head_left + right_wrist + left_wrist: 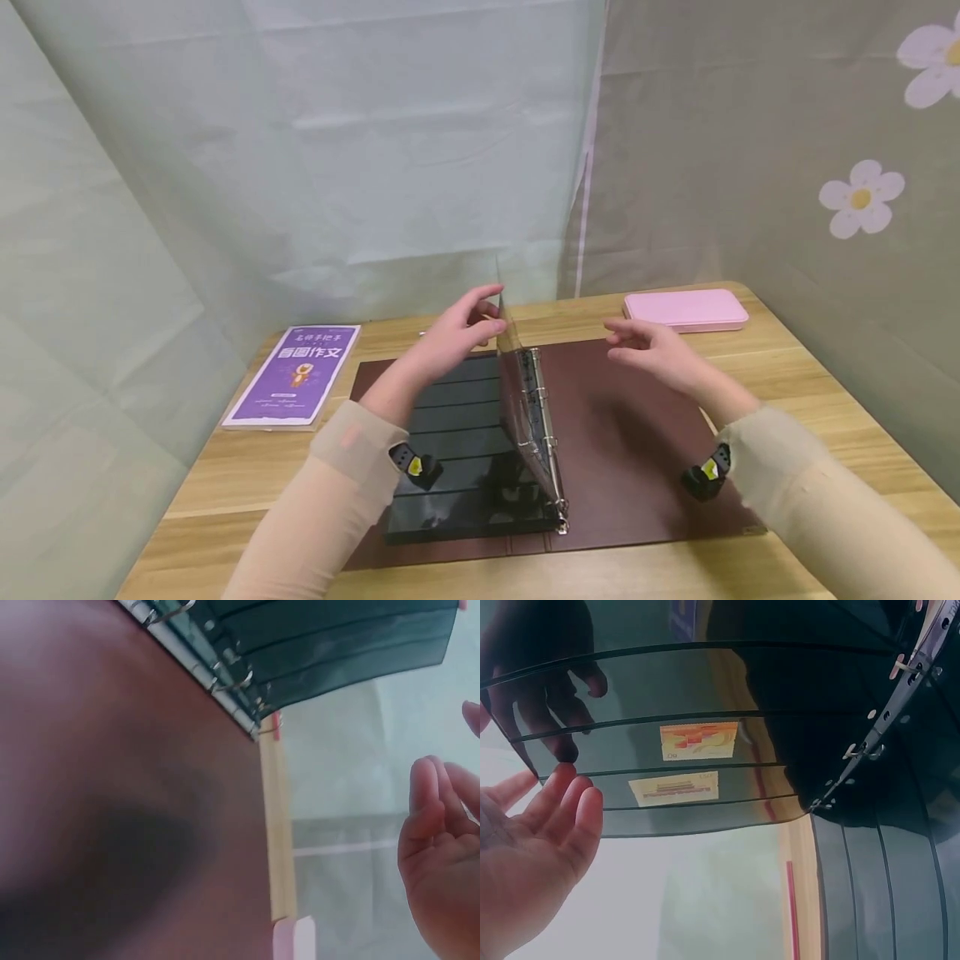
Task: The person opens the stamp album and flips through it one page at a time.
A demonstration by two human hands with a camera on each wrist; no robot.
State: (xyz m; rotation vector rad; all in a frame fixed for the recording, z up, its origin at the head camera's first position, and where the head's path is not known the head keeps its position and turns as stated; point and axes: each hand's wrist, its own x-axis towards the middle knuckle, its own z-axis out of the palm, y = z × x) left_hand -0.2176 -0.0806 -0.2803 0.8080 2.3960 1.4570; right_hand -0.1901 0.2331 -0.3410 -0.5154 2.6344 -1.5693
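Observation:
A stamp album point(630, 417) with a dark red cover lies spread out, its black pages point(450, 454) stacked on the left. One page point(517, 392) stands nearly upright at the metal rings point(551, 442). My left hand point(461, 325) holds this page by its outer edge. In the left wrist view the hand point(544, 847) is at the page's corner, its fingers mirrored in the glossy face; two stamps point(699, 741) show in the page's strips. My right hand point(656, 354) hovers over the right cover, fingers loosely bent with nothing in them point(446, 855).
A purple booklet point(300, 375) lies left of the album on the wooden table point(202, 492). At the back right sits a pink case point(686, 308). Pale cloth point(420, 150) hangs behind the table, and a grey flowered one point(697, 167) on the right.

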